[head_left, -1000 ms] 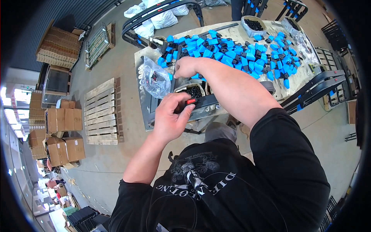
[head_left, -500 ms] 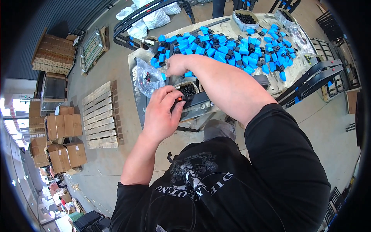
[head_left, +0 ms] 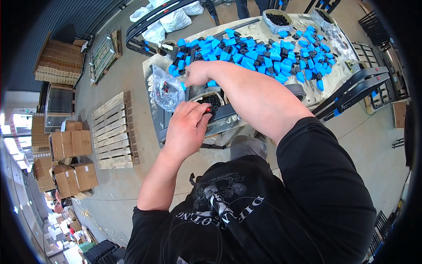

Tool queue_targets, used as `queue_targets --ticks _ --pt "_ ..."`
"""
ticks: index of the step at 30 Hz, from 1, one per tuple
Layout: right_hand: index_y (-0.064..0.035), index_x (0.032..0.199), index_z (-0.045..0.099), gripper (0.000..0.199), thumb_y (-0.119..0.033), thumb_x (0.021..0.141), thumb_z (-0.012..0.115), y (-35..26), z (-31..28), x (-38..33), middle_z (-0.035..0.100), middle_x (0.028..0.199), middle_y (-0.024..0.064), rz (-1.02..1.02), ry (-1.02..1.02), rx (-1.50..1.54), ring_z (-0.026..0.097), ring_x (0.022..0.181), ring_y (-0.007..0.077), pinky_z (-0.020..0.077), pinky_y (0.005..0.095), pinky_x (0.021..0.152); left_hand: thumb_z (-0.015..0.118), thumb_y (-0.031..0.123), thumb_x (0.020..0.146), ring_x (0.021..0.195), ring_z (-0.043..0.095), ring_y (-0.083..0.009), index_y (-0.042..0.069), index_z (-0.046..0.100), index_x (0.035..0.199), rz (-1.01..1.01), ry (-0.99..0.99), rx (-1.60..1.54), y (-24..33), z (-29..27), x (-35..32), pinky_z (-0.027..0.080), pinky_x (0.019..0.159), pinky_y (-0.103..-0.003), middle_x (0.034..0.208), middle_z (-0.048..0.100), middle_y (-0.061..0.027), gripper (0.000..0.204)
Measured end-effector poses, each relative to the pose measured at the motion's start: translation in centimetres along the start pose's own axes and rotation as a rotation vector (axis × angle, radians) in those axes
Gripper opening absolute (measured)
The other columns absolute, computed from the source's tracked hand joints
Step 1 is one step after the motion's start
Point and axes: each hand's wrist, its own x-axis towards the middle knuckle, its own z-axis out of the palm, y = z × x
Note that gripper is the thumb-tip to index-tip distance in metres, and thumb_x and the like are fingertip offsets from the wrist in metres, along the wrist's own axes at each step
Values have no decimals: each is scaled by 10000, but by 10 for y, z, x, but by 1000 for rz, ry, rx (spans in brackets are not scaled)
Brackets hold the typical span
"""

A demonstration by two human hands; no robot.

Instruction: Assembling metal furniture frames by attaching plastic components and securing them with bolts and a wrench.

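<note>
My left hand (head_left: 187, 127) is closed, thumb against fingers, on a small black part with a red spot (head_left: 208, 110). It is at the near edge of a small box of black pieces (head_left: 210, 100), and its fingers hide most of the part. My right hand (head_left: 198, 74) reaches across to the left end of a heap of blue and black plastic pieces (head_left: 250, 55). Its fingers are curled downward, and a bit of blue shows beside the fingertips. What they grip is hidden. A clear plastic bag (head_left: 168, 90) with small dark and red items lies left of both hands.
The pale worktable (head_left: 314, 99) also bears a tub of small black parts (head_left: 278, 20) at its far side. Black curved frames (head_left: 360, 90) stand at the right. On the floor to the left are a wooden pallet (head_left: 113, 132) and cardboard boxes (head_left: 72, 143).
My left hand has turned slightly over the small part, so less of its red shows. My right hand stays at the heap's left end, and the whole view has shifted a little.
</note>
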Motion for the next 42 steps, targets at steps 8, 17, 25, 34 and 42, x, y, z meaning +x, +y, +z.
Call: queue_targets --ticks 8,17,25,34,42 --pt "11 937 765 480 -454 846 692 8 6 2 732 896 198 -110 136 -12 712 770 305 557 424 690 728 104 836 1083 588 -337 23 635 1215 10 -11 95 12 7 -9 467 937 -437 1141 648 -130 398" --pt "-35 1202 702 555 -454 839 716 -4 -3 0 702 1181 193 11 -28 35 672 1093 325 522 407 942 687 175 870 1279 522 -301 6 540 1351 -13 -94 313 11 13 -20 397 1061 -442 1320 596 -127 530" --pt "-65 1145 735 452 -415 861 723 3 -4 -17 724 950 129 104 -7 102 689 808 245 571 394 677 658 264 937 1165 602 -374 5 543 1355 -265 78 92 -7 -26 -29 452 1004 -456 1235 653 -197 505" --pt "-52 821 761 309 -348 785 677 -6 32 -24 726 893 213 -39 528 35 706 838 369 555 483 781 506 403 1026 983 691 -380 -5 678 1144 -590 36 -165 -46 -13 -66 521 871 -422 1002 706 -254 458" --pt "-23 1015 656 221 -191 880 706 -81 32 -184 669 827 112 -315 1096 638 642 738 194 528 348 697 542 143 1017 1026 636 -232 -42 644 1152 -396 389 -393 12 -16 -183 479 948 -362 1098 678 -141 250"
